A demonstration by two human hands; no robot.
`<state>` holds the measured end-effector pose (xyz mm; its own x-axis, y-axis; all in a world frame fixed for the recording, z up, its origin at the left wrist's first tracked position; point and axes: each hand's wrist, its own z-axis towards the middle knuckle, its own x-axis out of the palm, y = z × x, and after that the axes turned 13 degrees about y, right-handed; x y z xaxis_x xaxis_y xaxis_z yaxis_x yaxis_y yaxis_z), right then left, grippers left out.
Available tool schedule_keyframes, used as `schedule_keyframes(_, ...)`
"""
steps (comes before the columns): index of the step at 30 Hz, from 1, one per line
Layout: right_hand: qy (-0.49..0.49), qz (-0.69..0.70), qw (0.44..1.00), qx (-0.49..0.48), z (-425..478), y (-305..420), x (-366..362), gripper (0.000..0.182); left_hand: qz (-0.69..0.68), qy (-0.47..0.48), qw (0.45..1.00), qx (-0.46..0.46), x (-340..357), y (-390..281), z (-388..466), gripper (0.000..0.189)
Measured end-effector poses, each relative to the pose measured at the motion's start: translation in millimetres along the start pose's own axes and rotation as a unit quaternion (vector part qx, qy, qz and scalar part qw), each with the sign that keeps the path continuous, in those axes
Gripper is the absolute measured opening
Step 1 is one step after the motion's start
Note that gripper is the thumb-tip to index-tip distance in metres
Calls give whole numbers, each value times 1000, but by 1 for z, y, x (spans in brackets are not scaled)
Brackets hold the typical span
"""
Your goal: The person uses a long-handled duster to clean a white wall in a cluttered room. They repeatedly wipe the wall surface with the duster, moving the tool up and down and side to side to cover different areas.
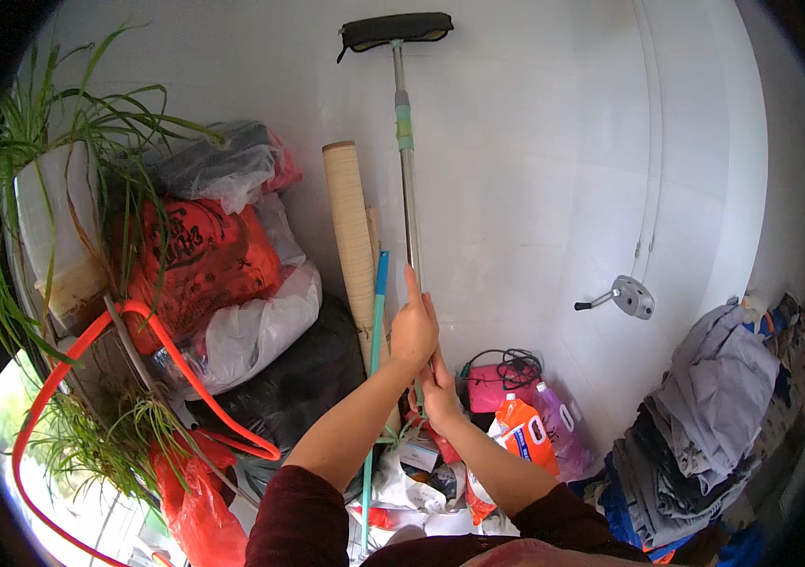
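A long metal telescopic pole (408, 198) with a green joint rises in front of the person, tilted slightly to the left. Its top end carries a wide head covered in dark cloth (396, 30), against the pale tiled wall. My left hand (414, 327) is wrapped around the lower part of the pole, one finger stretched up along it. Just below and to the right, my right hand (439, 391) grips the pole near its lower end. The pole's bottom end is partly hidden by my hands and forearm.
Left stand potted spider plants (65, 212), stacked plastic bags (204, 262) and an orange hose (33, 425). A rolled mat (349, 227) and teal stick (375, 340) lean nearby. Detergent pouches (526, 436) lie low; a wall crank (633, 297) and folded clothes (711, 404) are right.
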<state>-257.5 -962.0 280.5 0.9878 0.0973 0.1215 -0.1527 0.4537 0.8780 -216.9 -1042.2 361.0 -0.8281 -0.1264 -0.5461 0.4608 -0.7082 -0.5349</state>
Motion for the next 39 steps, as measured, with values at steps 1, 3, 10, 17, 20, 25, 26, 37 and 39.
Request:
schedule_keyframes(1,3,48,999,-1,-5,4,6,53,0,3,1000,0,-3,2,-3,62)
schedule_keyframes(3,7,46,999,-23,-7,7,10,57,-24,-5,1000,11,-10,-2,1,62)
schedule_keyframes(10,-72,-148,984,-69,36,25,33,58,-65,8,997,29,-45,-6,48,61)
schedule_keyframes(17,-59,-126,986,-96,152,126,72,53,-94,-53,990,96,-136,2,101,53)
schedule_keyframes(20,-110,-239,935,-236,251,175,65,48,-125,-95,974,162,-154,3,113,54)
schedule_keyframes(25,-67,-136,980,-126,309,312,150,39,-292,16,948,127,-236,-11,123,63)
schedule_keyframes(26,-78,-134,979,-135,325,337,151,41,-289,23,948,130,-251,-21,123,63)
schedule_keyframes(37,-96,-207,959,-167,335,253,128,49,-246,-14,960,134,-280,36,68,64)
schedule_keyframes(39,-95,-241,953,-159,310,187,128,56,-221,-26,968,113,-261,57,75,64)
